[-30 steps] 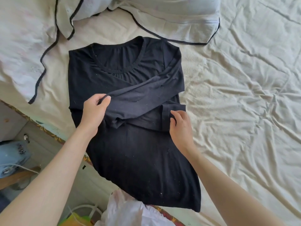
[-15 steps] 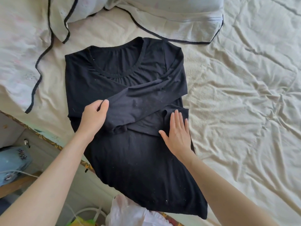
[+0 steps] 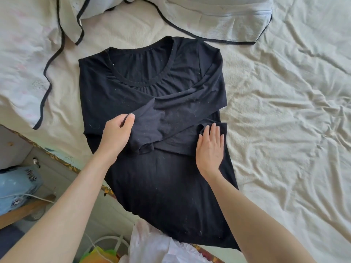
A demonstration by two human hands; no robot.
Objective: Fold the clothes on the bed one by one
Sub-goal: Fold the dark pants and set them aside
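Observation:
A black long-sleeved top [image 3: 163, 186] lies flat on the bed, neckline at the far end, hem hanging over the near edge. Both sleeves are folded across its chest. My left hand [image 3: 116, 135] pinches the cuff end of the upper sleeve [image 3: 152, 126] between thumb and fingers. My right hand [image 3: 209, 147] lies flat with straight fingers on the lower folded sleeve at the top's right side.
A cream rumpled sheet [image 3: 284, 130] covers the bed to the right. A white cloth with black piping [image 3: 218, 21] lies beyond the top. A white garment [image 3: 157, 247] sits at the near edge. Left of the bed is floor with a light blue item [image 3: 17, 186].
My right hand went from fingering the lower sleeve's edge to lying flat on it. My left hand kept its pinch on the upper sleeve's cuff.

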